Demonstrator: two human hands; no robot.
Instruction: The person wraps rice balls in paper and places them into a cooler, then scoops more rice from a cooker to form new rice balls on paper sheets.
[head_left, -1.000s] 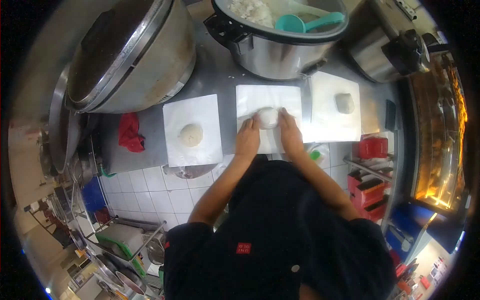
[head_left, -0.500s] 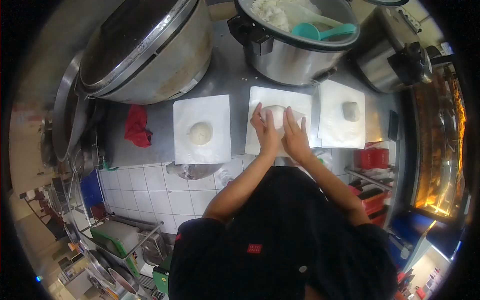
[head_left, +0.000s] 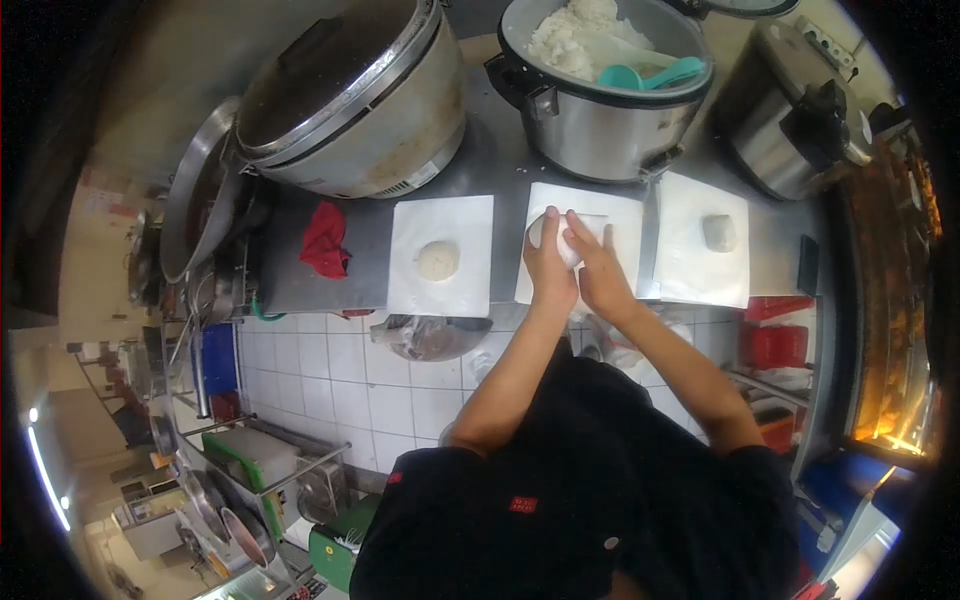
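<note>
- Steel desk, grey and dull, running across the upper part of the view above a white-tiled floor.
- At the back left, a large closed cooker with a dark lid, standing on the desk.
- Beside it to the right, an open rice cooker holding white rice and a teal scoop.
- At the far right, a third steel pot with a black handle.
- In front, a red cloth, crumpled, near the left edge.
- Three white paper sheets in a row: left sheet bearing a rice ball, middle sheet under both hands, right sheet bearing a greyish lump.
</note>
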